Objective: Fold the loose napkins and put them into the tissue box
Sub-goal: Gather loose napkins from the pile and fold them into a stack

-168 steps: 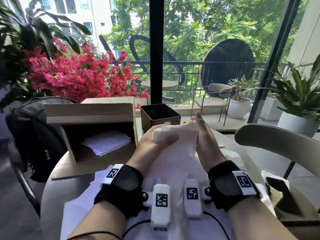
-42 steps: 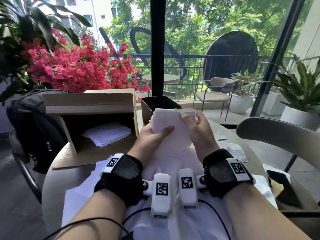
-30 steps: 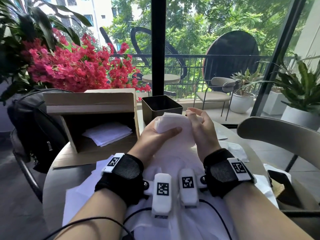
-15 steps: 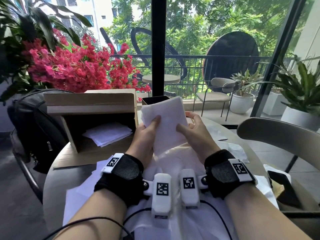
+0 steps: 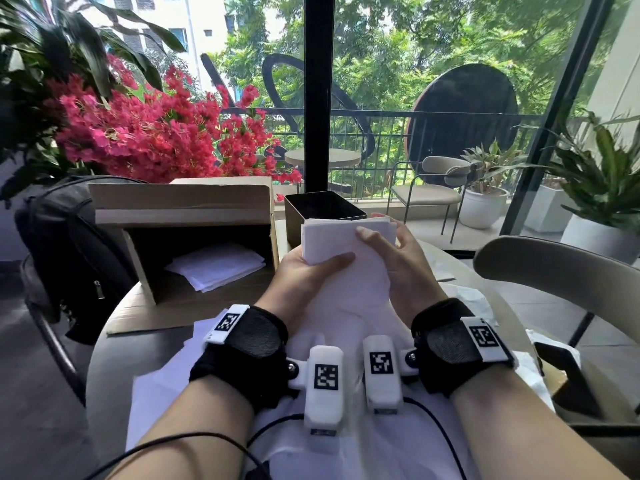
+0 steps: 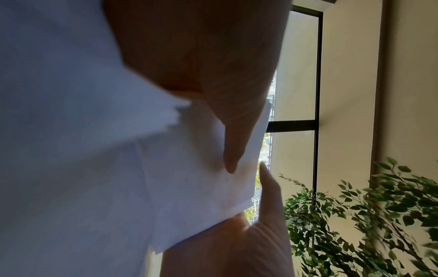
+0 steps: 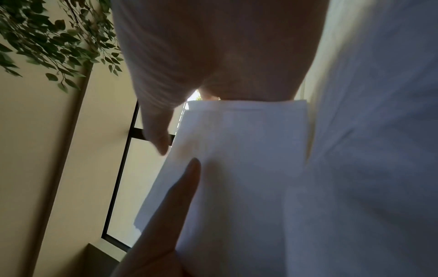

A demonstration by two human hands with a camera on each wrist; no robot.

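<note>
Between my two hands, raised above the counter point(image 5: 114, 355), I hold the folded napkin point(image 5: 341, 242): the left hand point(image 5: 304, 271) has its thumb across the near edge, and the right hand point(image 5: 398, 258) has its fingers point(image 5: 372, 237) curled over the right edge, both clamped on the paper. Its long axis runs 9 to 3 o'clock. The tissue box point(image 5: 323, 213) stands open just beyond at 12 o'clock, nearer my left hand, so I judge a short push forward follows.

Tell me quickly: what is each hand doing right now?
Left hand: holding the napkin, thumb across it.
Right hand: holding the same napkin.
</note>
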